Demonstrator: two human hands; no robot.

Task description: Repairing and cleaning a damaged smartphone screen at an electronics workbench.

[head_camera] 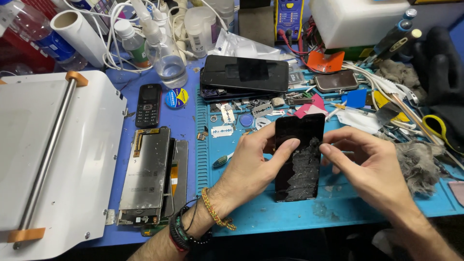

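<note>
The left hand (251, 166) grasps a black phone screen (297, 157) by its left edge, thumb laid across the glass. The right hand (369, 166) pinches the screen's right edge with thumb and forefinger, where a grey, cracked patch covers the lower half. The screen is held upright just above the blue mat (270, 212) on the tabletop. Left of the screen lie a metal phone frame (145, 174) and a small keypad phone (148, 105). Beyond the screen rests a dark phone (244, 73), with razor blades (222, 131) between them.
</note>
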